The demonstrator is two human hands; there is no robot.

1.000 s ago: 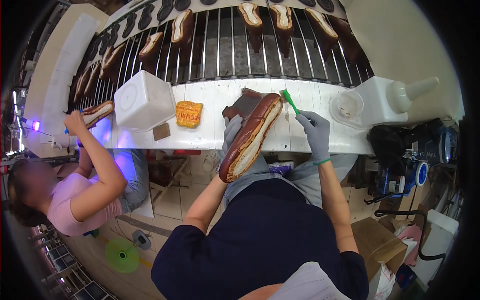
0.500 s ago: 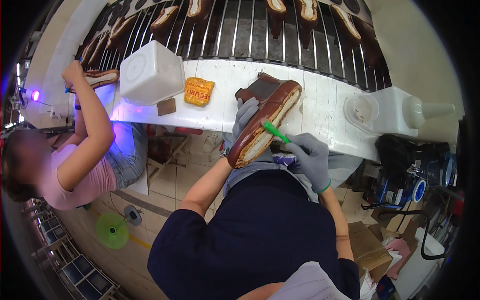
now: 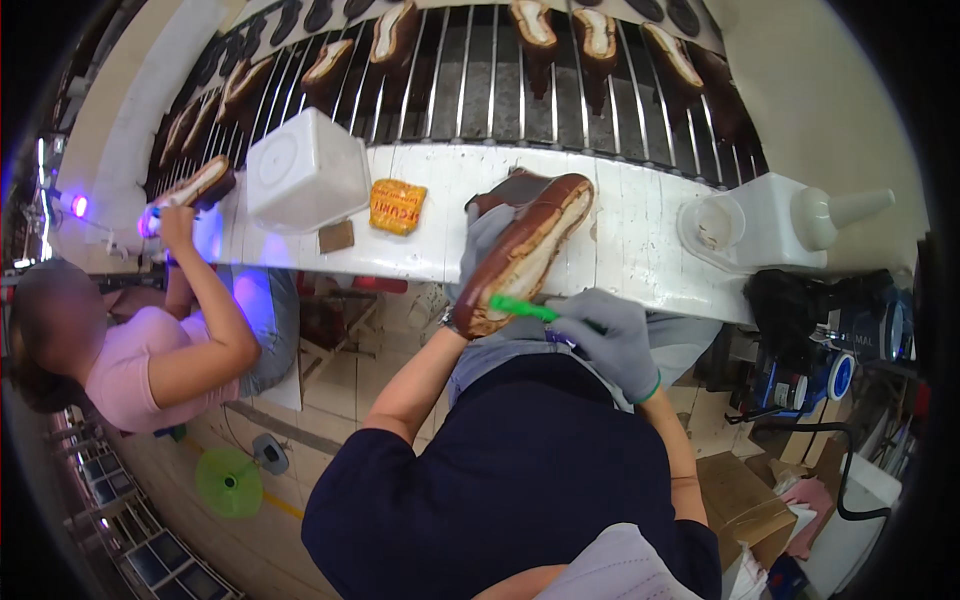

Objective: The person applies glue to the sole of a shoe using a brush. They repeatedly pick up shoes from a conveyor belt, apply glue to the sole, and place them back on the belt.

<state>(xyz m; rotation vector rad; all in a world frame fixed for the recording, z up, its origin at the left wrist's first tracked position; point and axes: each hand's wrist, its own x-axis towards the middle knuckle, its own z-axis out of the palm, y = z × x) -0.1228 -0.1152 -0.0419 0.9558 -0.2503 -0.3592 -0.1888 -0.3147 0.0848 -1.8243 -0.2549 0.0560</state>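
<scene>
A brown ankle boot (image 3: 552, 212) without an outsole lies tilted above the bench's near edge, its pale underside facing up toward me. My left hand (image 3: 482, 243), in a grey glove, is closed around the boot's upper from the left, its fingers partly hidden behind the leather. A green-handled brush (image 3: 527, 308), much like a toothbrush, is in my right hand (image 3: 615, 342), also gloved in grey. The brush's head meets the lower end of the boot's underside; its bristles are hard to see.
On the white bench (image 3: 420, 250) stand a white plastic container (image 3: 305, 170), an orange-yellow packet (image 3: 397, 206), a small brown block (image 3: 336, 236), a clear cup (image 3: 716, 222) and a white bottle (image 3: 775, 220). A rack (image 3: 465, 80) bears several boots. A co-worker (image 3: 170, 350) sits at left with another shoe.
The brush has moved left and down along the boot's underside. The boot has turned so more of its underside faces up. The co-worker's arm has dropped.
</scene>
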